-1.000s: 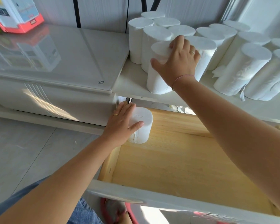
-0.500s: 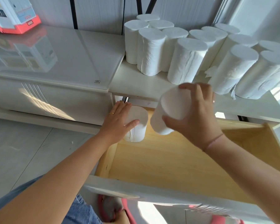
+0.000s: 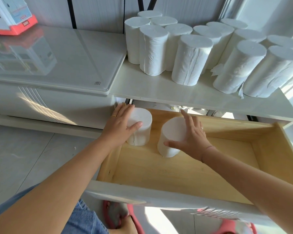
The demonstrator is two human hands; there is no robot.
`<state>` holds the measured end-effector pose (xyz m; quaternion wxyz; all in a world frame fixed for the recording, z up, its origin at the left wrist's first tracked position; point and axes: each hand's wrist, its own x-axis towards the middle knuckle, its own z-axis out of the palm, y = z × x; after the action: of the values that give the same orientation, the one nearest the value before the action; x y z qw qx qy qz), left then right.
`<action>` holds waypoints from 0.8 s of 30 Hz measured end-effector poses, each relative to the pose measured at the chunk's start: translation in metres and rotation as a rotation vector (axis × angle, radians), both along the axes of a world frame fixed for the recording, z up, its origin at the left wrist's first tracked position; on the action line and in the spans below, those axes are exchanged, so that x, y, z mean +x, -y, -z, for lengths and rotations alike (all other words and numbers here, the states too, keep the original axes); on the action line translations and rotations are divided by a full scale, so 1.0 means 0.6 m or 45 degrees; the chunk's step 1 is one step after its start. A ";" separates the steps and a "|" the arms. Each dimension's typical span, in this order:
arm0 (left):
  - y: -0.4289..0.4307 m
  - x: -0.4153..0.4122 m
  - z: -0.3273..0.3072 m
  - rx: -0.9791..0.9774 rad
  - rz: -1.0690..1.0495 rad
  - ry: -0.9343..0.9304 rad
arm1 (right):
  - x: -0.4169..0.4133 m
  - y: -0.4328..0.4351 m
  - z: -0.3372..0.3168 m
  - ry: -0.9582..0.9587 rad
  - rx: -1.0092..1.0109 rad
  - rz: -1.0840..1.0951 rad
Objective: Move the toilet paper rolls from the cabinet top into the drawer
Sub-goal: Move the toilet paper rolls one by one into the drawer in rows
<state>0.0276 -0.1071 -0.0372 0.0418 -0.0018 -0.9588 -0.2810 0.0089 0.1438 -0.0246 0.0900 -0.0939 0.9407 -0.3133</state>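
The wooden drawer [image 3: 184, 171] is pulled out below the white cabinet top [image 3: 147, 88]. Two white toilet paper rolls stand upright in its back left corner. My left hand [image 3: 121, 124] wraps the left roll [image 3: 141, 130]. My right hand [image 3: 192, 135] rests on the top and side of the second roll [image 3: 169, 137], which stands on the drawer floor just right of the first. Several more rolls [image 3: 191, 59] stand packed together on the cabinet top.
A glossy glass-topped unit [image 3: 57, 56] adjoins the cabinet on the left, with a red and white box [image 3: 10, 17] at its far corner. The drawer's white front panel [image 3: 159, 196] is nearest me. My feet in red slippers [image 3: 117, 217] are below on the tiled floor.
My right hand took a roll off the cabinet top, carried it down over the drawer and set it beside the first roll. My left hand stayed on its roll.
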 end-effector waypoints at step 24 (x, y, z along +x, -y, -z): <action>-0.001 -0.002 0.002 0.007 -0.008 0.049 | 0.051 0.161 0.020 1.357 -0.986 0.397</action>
<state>0.0263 -0.1066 -0.0382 0.0241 0.0069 -0.9587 -0.2834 0.0397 0.0470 -0.0365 0.4551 0.1845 0.5901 -0.6408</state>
